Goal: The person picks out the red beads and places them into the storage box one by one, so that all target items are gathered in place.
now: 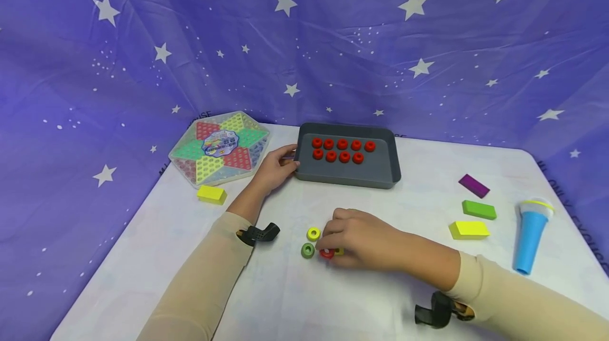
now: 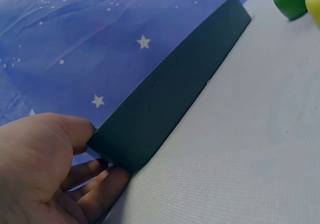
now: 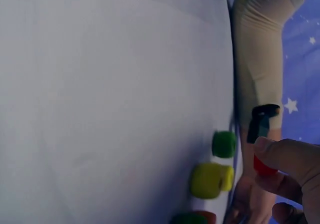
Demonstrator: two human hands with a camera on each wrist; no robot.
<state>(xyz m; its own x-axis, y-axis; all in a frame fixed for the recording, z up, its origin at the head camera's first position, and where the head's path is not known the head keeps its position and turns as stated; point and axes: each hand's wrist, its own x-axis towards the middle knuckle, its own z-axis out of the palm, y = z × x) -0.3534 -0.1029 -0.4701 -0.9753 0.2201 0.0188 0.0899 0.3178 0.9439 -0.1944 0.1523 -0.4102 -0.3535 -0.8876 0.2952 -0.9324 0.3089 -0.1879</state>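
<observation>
My left hand [image 1: 276, 170] grips the left end of a dark grey tray [image 1: 380, 172], which holds two rows of red ring-shaped beads [image 1: 342, 144]. In the left wrist view the thumb lies at the rim and the fingers [image 2: 107, 191] bend at the tray's lower corner. Over the cloth in front of the tray, my right hand [image 1: 363, 240] pinches another red ring-shaped bead [image 3: 263, 167] between thumb and fingers. Beside it are a yellow bead [image 1: 313, 233] and a green bead [image 1: 307, 250]; more yellow shows partly hidden behind the right hand.
A hexagonal game board [image 1: 219, 145] lies at the back left, with a yellow block [image 1: 211, 194] before it. To the right are purple [image 1: 473, 186], green [image 1: 479, 209] and yellow [image 1: 469, 230] blocks and a blue toy microphone [image 1: 530, 238]. A starry purple curtain [image 1: 352, 39] hangs behind.
</observation>
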